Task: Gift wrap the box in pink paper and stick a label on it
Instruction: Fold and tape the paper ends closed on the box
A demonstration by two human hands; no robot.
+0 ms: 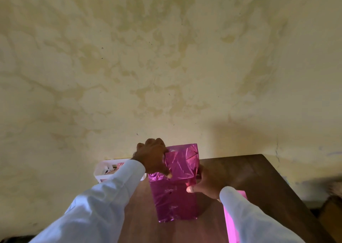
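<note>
1. Location: the box stands upright on the table, sheathed in pink paper. The top folds are creased and look unsecured. No label shows on the near face.
2. Risk: the top flap may spring open or tear if thumb pressure lifts before it is fixed. Uneven pushing could tip the tall box.
3. Left hand: curled over the box's top left corner, gripping it, with the thumb pressing the flap down.
4. Right hand: clasps the box's right side, thumb on the front. The fingers are hidden behind.
5. Nearby: a white basket and a pink sheet.
</note>
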